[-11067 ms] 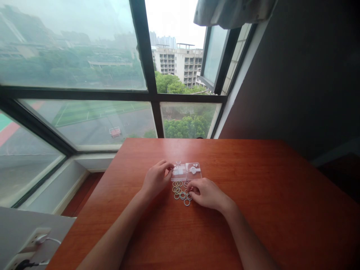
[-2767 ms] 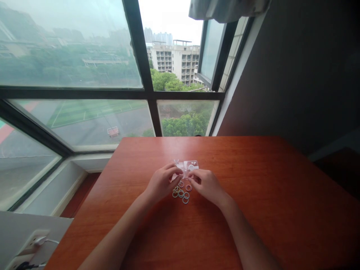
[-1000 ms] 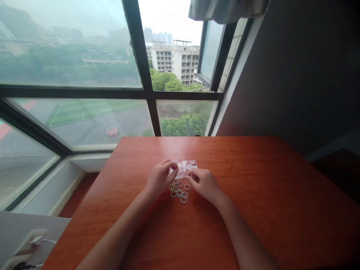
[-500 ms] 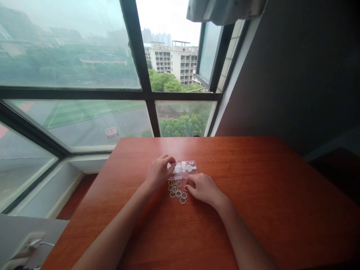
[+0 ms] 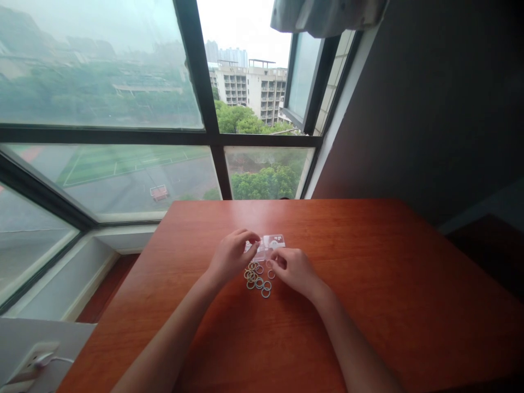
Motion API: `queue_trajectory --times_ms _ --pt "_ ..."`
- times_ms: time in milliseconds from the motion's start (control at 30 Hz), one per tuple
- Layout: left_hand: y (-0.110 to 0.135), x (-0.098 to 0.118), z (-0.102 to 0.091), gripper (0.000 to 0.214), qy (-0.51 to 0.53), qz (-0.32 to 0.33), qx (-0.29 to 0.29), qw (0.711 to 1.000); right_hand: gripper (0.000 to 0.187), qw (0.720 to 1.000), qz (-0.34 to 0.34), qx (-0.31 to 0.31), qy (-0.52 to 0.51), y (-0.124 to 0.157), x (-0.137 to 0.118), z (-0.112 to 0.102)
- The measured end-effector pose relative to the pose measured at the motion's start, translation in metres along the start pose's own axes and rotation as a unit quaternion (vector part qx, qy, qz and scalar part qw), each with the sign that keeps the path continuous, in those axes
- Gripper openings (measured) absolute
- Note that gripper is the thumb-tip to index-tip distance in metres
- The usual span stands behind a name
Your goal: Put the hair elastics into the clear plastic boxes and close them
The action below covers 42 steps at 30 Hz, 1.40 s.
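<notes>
A small clear plastic case [image 5: 272,243] lies on the red-brown wooden table [image 5: 368,284]. Just in front of it sits a loose cluster of several small metal rings [image 5: 257,279]. My left hand [image 5: 230,256] has its fingertips pinched at the left end of the case, above the rings. My right hand [image 5: 293,269] is curled with its fingertips pinched near the case's front edge, beside the rings. What either pinch holds is too small to see.
A large window with dark frames [image 5: 192,136] runs behind the table's far edge. A dark wall [image 5: 429,109] rises on the right. At the lower left a white power socket with a plugged cable [image 5: 35,363] sits on a ledge.
My right hand has lifted from the rings toward the case's front edge. My left hand stays pinched at the case's left end. The view has drifted slightly.
</notes>
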<state>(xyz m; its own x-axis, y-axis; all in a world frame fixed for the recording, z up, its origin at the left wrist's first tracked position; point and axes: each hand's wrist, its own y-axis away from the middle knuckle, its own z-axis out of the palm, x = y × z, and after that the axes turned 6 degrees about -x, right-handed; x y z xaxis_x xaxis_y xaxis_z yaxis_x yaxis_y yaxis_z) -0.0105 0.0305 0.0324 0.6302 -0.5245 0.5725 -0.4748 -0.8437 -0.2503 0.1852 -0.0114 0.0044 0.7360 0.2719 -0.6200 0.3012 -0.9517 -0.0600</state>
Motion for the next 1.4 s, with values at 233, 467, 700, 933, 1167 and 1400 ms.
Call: queue_trajectory --times_ms 233,467,700,933,1167,1400 --pt "0.01 0.014 0.012 0.012 0.068 0.014 -0.069 0.995 0.014 0.998 -0.009 0.053 -0.019 0.002 0.0 -0.001" --pt "0.009 0.008 0.016 0.008 0.069 0.005 -0.066 0.995 0.012 0.998 -0.013 0.058 -0.021 0.002 0.0 0.002" --pt "0.007 -0.01 0.01 0.01 0.017 -0.021 0.018 0.999 0.011 1.0 -0.012 0.024 0.008 0.001 0.002 0.0" --pt "0.005 -0.022 0.012 0.011 -0.032 -0.04 0.047 0.998 0.01 0.997 -0.012 -0.031 0.063 0.003 -0.001 0.002" --pt "0.004 -0.021 0.017 0.016 -0.079 -0.043 0.045 0.995 0.007 0.995 0.004 -0.079 0.066 0.006 -0.005 -0.003" --pt "0.008 -0.019 0.006 0.016 -0.081 -0.042 0.033 0.995 0.009 0.991 0.029 -0.109 0.073 0.006 -0.003 -0.006"
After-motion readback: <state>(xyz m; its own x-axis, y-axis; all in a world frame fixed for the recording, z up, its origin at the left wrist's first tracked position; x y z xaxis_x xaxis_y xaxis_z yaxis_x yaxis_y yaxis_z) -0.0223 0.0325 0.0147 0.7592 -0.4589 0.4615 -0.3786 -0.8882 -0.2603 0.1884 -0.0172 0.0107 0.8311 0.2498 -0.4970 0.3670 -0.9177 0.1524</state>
